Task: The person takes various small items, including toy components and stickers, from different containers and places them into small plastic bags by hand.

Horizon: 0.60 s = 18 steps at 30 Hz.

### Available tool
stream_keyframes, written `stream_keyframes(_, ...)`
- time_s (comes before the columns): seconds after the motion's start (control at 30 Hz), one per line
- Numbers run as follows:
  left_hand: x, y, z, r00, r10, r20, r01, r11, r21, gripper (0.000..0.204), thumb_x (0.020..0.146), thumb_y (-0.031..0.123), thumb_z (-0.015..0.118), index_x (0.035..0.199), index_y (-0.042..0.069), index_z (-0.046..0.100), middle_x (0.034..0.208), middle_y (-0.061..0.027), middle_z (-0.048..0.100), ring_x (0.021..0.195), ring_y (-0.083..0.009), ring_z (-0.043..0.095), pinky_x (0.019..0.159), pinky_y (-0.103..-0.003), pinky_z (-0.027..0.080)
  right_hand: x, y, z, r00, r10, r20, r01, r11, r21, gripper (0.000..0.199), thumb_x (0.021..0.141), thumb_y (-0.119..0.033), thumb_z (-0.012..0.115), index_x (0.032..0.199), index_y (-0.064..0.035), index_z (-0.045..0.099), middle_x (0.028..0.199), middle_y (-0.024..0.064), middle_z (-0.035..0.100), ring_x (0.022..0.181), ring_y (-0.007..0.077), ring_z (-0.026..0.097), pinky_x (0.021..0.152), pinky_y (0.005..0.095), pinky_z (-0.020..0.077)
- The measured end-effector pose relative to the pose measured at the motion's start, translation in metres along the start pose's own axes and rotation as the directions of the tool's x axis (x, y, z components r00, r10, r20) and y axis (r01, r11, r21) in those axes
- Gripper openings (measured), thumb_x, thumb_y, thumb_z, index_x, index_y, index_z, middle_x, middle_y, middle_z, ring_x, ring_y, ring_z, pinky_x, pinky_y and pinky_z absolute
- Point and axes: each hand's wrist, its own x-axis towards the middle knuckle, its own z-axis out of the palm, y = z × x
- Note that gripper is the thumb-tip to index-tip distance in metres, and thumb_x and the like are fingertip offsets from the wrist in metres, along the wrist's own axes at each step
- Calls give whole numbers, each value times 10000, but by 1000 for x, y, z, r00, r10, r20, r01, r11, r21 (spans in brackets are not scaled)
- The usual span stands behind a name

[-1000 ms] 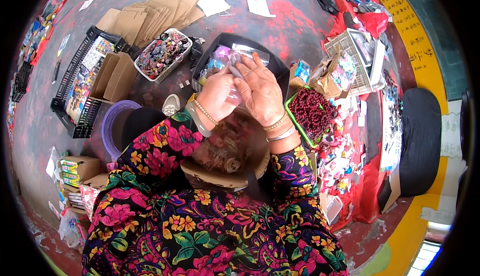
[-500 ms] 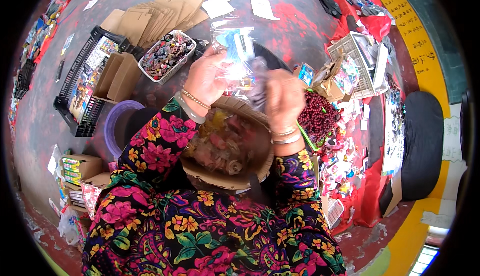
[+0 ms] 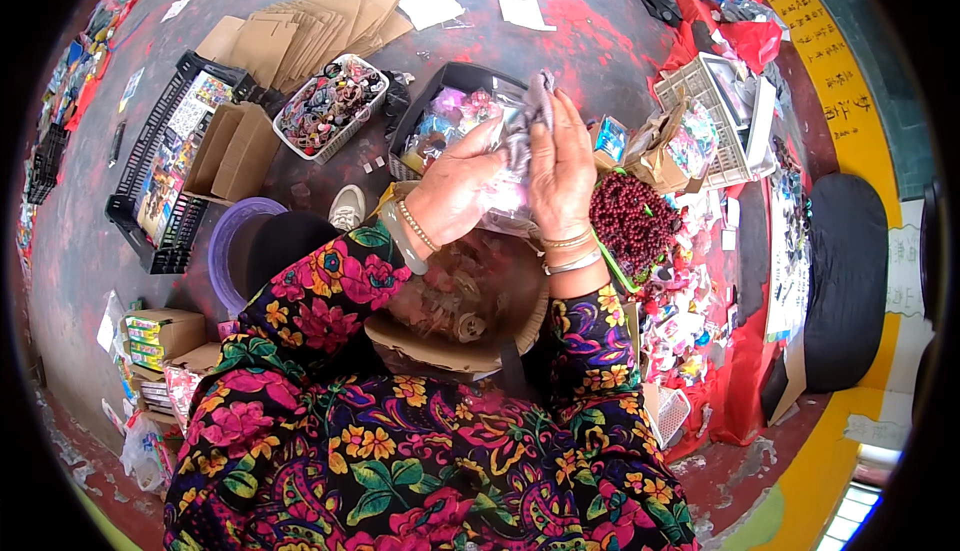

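Observation:
In front of me my left hand (image 3: 455, 196) is closed on a clear plastic bag (image 3: 510, 213), which lies mostly between my two hands. My right hand (image 3: 562, 176) presses a crumpled grey-purple cloth (image 3: 541, 101) against the bag, its fingers pointing up and close together. How far the cloth reaches into the bag is hidden by my fingers. Right below my hands stands an open cardboard box (image 3: 440, 351) with small plastic-wrapped items inside. Just beyond them a dark bin (image 3: 455, 76) holds colourful packets.
A white basket of hair ties (image 3: 335, 106) and flattened cardboard (image 3: 320, 31) lie ahead to the left. Nearer are a black crate (image 3: 180, 166) and a purple tub (image 3: 225, 251). Dark red beads (image 3: 632, 231) and scattered small packets (image 3: 680, 336) lie to the right, beside a beige basket (image 3: 740, 156).
My right hand has straightened its fingers and come in against the bag. Both hands have lowered the bag toward me, and the dark bin behind shows more. The cloth now sticks up between my hands.

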Motion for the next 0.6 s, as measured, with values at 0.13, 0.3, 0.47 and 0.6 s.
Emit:
stream_keyframes(0.13, -1, 7, -5, 998, -54, 14, 54, 997, -45, 408, 908, 40, 425, 1311, 18, 367, 1158, -77, 528, 1038, -171, 534, 874, -319, 442, -3, 46, -7, 936, 344, 77, -350, 878, 327, 290, 870, -116, 524, 1125, 21, 547, 1075, 160, 593, 1005, 232, 567, 891, 303, 415)
stream_keyframes(0.3, 1, 15, -7, 1000, -30, 7, 30, 999, -24, 375, 913, 45, 424, 1285, 10, 389, 1132, -80, 532, 1044, -179, 532, 883, -341, 445, 5, 61, -39, 671, 690, 272, -578, 256, 774, 243, 787, -30, 512, 1017, -14, 589, 822, 120, 642, 645, 197, 622, 569, 303, 515)
stream_keyframes(0.47, 2, 9, -14, 991, -132, 32, 126, 982, 142, 348, 917, 71, 441, 1257, 3, 421, 1139, -82, 536, 1004, -171, 555, 875, -329, 455, 12, 28, -66, 537, 600, 593, -781, 89, 618, 310, 835, -287, 620, 960, -3, 626, 732, 64, 633, 589, 143, 594, 546, 276, 497)
stream_keyframes(0.6, 2, 3, -13, 991, -135, 12, 126, 945, 303, 342, 933, 158, 450, 1231, -10, 447, 1137, -95, 553, 985, -166, 567, 846, -298, 472, 10, 31, -57, 653, 614, 443, -707, 285, 648, 153, 814, -112, 648, 903, 11, 663, 752, 53, 653, 615, 107, 592, 578, 223, 482)
